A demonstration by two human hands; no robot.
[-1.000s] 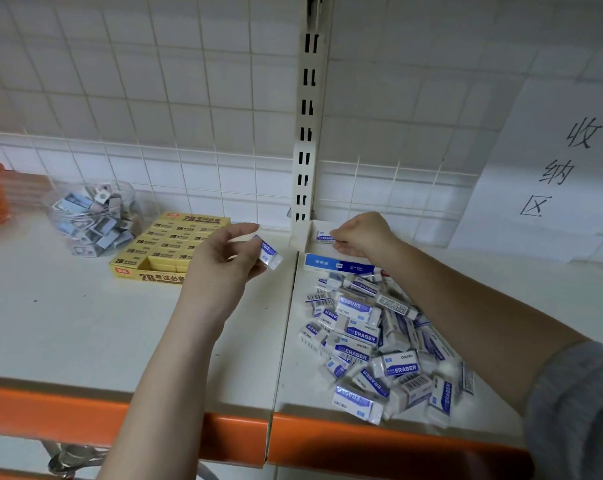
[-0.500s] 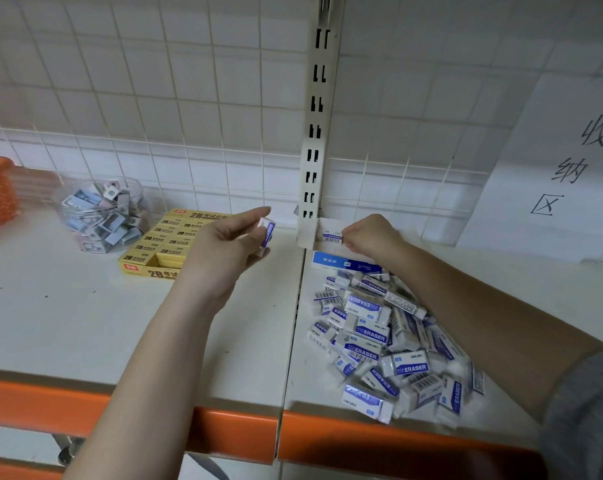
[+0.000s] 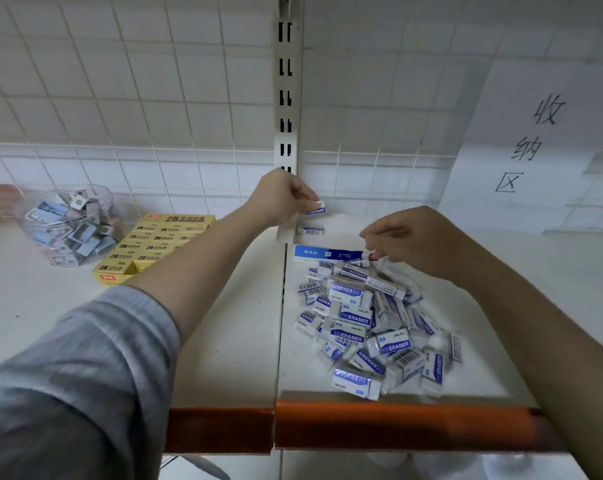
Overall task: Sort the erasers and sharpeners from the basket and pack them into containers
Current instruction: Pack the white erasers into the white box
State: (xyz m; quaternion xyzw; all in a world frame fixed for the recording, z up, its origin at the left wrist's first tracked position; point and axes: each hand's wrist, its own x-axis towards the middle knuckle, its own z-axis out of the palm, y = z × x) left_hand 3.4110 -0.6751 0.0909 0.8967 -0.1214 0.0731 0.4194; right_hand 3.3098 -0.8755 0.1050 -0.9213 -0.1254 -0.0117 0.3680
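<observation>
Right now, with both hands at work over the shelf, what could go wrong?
1. The eraser pile reaches the orange shelf edge; a brush from the right hand might knock some off.
2. The left hand pinches an eraser over the white box; released early, it may miss.

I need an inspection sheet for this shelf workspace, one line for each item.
Surface: white shelf with orange front edge.
Job's things: loose eraser pile; open white box behind it, one eraser inside; clear jar of sharpeners.
Clutter: yellow 2B eraser box beside the jar.
Hands: left hand pinches an eraser above the box; right hand reaches to the pile's far edge, grasp unclear.
Cables: nothing seen.
Surroundings: wire grid back wall, slotted upright, paper sign.
</observation>
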